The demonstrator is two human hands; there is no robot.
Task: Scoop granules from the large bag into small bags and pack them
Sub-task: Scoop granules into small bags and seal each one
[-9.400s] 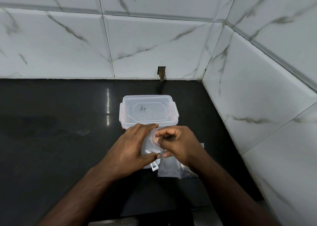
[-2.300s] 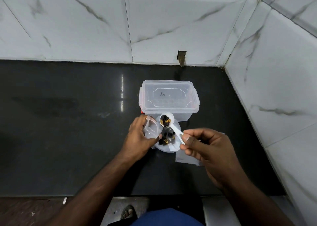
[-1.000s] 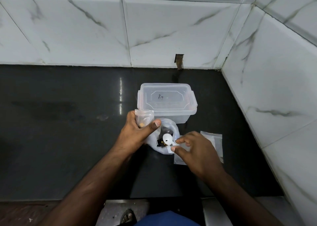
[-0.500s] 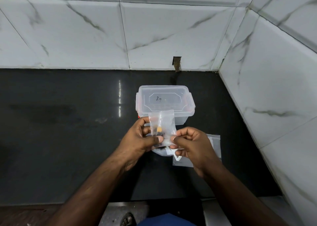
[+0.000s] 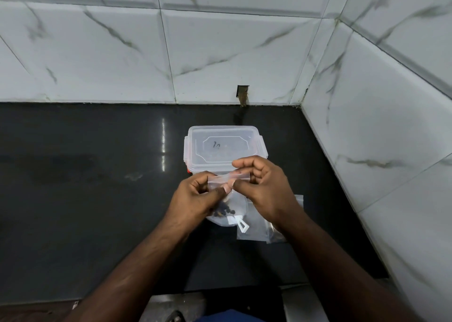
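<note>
Both hands hold a small clear zip bag (image 5: pixel 234 199) with dark granules (image 5: pixel 223 211) in its bottom, just in front of the lidded clear container (image 5: pixel 223 148). My left hand (image 5: pixel 195 197) pinches the bag's top strip at its left end. My right hand (image 5: pixel 263 187) pinches the same strip a little to the right, thumb and fingers pressed together on it. Under the small bag lies the large clear bag (image 5: pixel 220 220), mostly hidden. The white scoop's handle (image 5: pixel 242 226) sticks out toward me from it.
Several empty small clear bags (image 5: pixel 259 233) lie flat on the black counter (image 5: pixel 85 199) under my right wrist. Tiled walls close the back and the right side, forming a corner. The counter's front edge runs near my forearms.
The small bag has come down from upright in front of the container to lower over the large bag. Both hands have shifted to its top strip. The scoop stays in the large bag.
</note>
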